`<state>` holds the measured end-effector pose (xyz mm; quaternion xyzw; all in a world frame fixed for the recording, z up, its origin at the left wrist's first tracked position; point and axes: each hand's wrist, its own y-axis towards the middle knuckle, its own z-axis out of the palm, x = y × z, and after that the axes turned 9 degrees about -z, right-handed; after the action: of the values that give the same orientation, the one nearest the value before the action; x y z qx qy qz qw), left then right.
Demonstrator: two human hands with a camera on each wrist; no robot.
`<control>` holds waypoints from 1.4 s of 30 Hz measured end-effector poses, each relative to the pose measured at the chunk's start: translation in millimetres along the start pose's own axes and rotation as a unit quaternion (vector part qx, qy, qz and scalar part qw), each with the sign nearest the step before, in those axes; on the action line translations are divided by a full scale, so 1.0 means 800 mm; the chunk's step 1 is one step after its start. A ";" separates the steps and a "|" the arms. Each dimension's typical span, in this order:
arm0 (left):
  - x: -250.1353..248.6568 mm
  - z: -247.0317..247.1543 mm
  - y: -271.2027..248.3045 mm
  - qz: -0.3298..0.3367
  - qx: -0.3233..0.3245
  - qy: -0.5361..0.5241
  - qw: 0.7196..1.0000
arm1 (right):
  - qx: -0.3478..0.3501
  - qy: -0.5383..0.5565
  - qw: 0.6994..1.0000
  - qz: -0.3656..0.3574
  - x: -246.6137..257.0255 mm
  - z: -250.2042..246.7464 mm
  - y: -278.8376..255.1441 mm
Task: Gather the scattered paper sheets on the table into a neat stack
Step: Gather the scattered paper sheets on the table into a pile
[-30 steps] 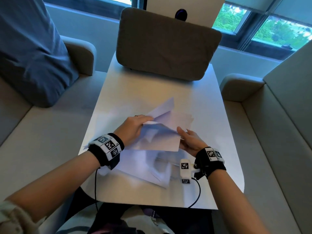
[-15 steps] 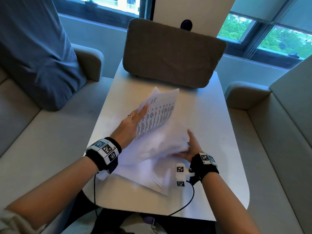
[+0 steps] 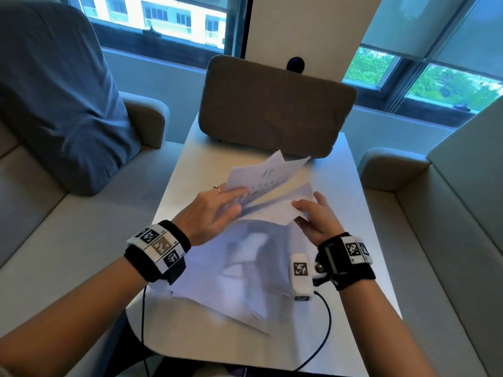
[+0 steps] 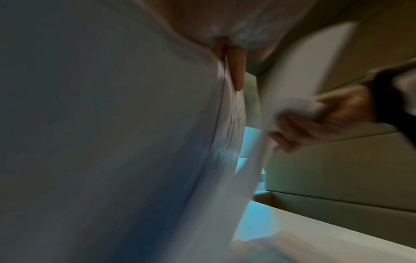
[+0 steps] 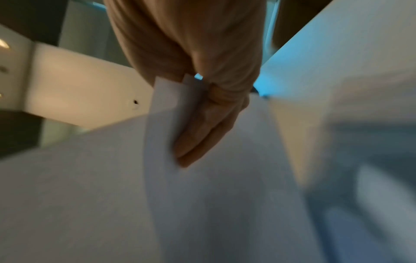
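Several white paper sheets (image 3: 245, 270) lie overlapped and askew on the white table (image 3: 351, 186). My left hand (image 3: 234, 198) grips a small bundle of printed sheets (image 3: 269, 176) lifted off the pile, thumb on top, and they fan out toward the far end. My right hand (image 3: 302, 210) pinches the near right corner of a blank sheet (image 3: 275, 210) just beneath them. In the right wrist view the thumb and fingers (image 5: 202, 128) clamp a paper corner (image 5: 166, 96). The left wrist view is filled by paper (image 4: 135, 142), with the right hand (image 4: 326, 119) beyond it.
A grey cushion (image 3: 275, 110) stands at the table's far end, close behind the lifted sheets. A blue cushion (image 3: 60, 99) leans on the left sofa. Beige sofa seats flank the table. A white tagged module (image 3: 300, 270) and black cable (image 3: 326, 322) hang by my right wrist.
The printed sheets in my left hand have tipped down from upright toward the right. My right hand has come up off the pile and taken hold of a sheet's corner.
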<state>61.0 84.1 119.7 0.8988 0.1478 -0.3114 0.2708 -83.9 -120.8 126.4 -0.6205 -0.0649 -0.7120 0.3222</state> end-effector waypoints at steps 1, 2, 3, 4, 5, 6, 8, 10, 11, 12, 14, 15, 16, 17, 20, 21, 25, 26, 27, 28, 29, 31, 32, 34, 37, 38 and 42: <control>-0.007 0.002 -0.005 0.001 0.041 -0.028 0.999 | 0.002 0.034 0.999 -0.010 0.014 0.008 -0.004; -0.016 0.002 -0.009 0.011 0.065 -0.030 0.997 | 0.007 0.061 0.998 -0.018 0.025 0.016 -0.007; -0.020 0.006 -0.011 0.021 0.071 -0.015 0.997 | 0.020 0.082 0.996 -0.026 0.037 0.024 -0.012; -0.023 0.010 -0.011 0.025 0.054 0.003 0.998 | 0.033 0.083 0.995 -0.033 0.044 0.030 -0.015; -0.024 0.015 -0.008 0.016 0.018 0.010 1.000 | 0.049 0.074 0.995 -0.042 0.049 0.034 -0.018; -0.026 0.019 -0.003 -0.006 -0.027 -0.004 1.000 | 0.068 0.058 0.995 -0.053 0.054 0.038 -0.021; -0.028 0.016 0.010 -0.080 -0.106 -0.039 0.990 | 0.114 0.041 0.990 -0.065 0.063 0.041 -0.024; -0.028 0.005 0.020 -0.175 -0.134 -0.040 0.975 | 0.133 0.036 0.988 -0.070 0.070 0.038 -0.024; -0.026 0.000 0.023 -0.217 -0.138 -0.042 0.965 | 0.117 0.039 0.989 -0.077 0.072 0.033 -0.020; -0.024 -0.004 0.025 -0.245 -0.140 -0.052 0.958 | 0.090 0.038 0.991 -0.092 0.071 0.026 -0.012; -0.017 -0.011 0.026 -0.277 -0.144 -0.084 0.946 | 0.015 -0.019 0.992 -0.121 0.059 0.006 0.010; -0.011 -0.014 0.027 -0.289 -0.149 -0.104 0.940 | -0.019 -0.065 0.991 -0.118 0.050 -0.003 0.019; -0.006 -0.018 0.027 -0.295 -0.155 -0.126 0.934 | -0.040 -0.107 0.988 -0.101 0.040 -0.012 0.026; -0.002 -0.021 0.028 -0.300 -0.160 -0.150 0.928 | -0.044 -0.140 0.986 -0.076 0.029 -0.019 0.029; -0.001 -0.032 0.028 -0.307 -0.156 -0.198 0.918 | 0.000 -0.160 0.986 -0.041 0.003 -0.029 0.033; -0.001 -0.034 0.029 -0.306 -0.151 -0.206 0.917 | 0.019 -0.151 0.987 -0.046 -0.001 -0.028 0.033; 0.003 -0.035 0.033 -0.299 -0.140 -0.235 0.914 | 0.095 -0.127 0.985 -0.073 0.008 -0.016 0.035; 0.004 -0.035 0.035 -0.301 -0.136 -0.238 0.913 | 0.108 -0.118 0.984 -0.080 0.013 -0.013 0.036; 0.006 -0.034 0.037 -0.303 -0.130 -0.240 0.913 | 0.112 -0.111 0.983 -0.093 0.020 -0.010 0.037; 0.009 -0.032 0.038 -0.305 -0.125 -0.242 0.912 | 0.106 -0.101 0.983 -0.114 0.026 -0.009 0.038; 0.011 -0.031 0.040 -0.310 -0.120 -0.245 0.911 | 0.095 -0.088 0.982 -0.140 0.032 -0.008 0.039; 0.011 -0.030 0.042 -0.316 -0.116 -0.252 0.907 | 0.078 -0.069 0.977 -0.188 0.044 -0.009 0.039; 0.012 -0.028 0.043 -0.319 -0.115 -0.250 0.907 | 0.079 -0.074 0.973 -0.204 0.049 -0.010 0.039; 0.011 -0.022 0.047 -0.318 -0.119 -0.248 0.907 | 0.092 -0.118 0.963 -0.223 0.056 -0.010 0.040; 0.000 -0.013 0.053 -0.308 -0.118 -0.225 0.917 | 0.117 -0.181 0.945 -0.246 0.057 -0.005 0.040; 0.000 -0.009 0.055 -0.294 -0.120 -0.213 0.924 | 0.124 -0.193 0.939 -0.256 0.056 -0.004 0.040; 0.013 0.005 0.063 -0.298 -0.183 -0.195 0.916 | 0.135 -0.219 0.919 -0.297 0.057 -0.008 0.049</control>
<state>88.6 41.9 130.2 0.6693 0.4075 -0.5143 0.3485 -69.0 -171.8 154.9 -0.6639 -0.4110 -0.6054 0.1542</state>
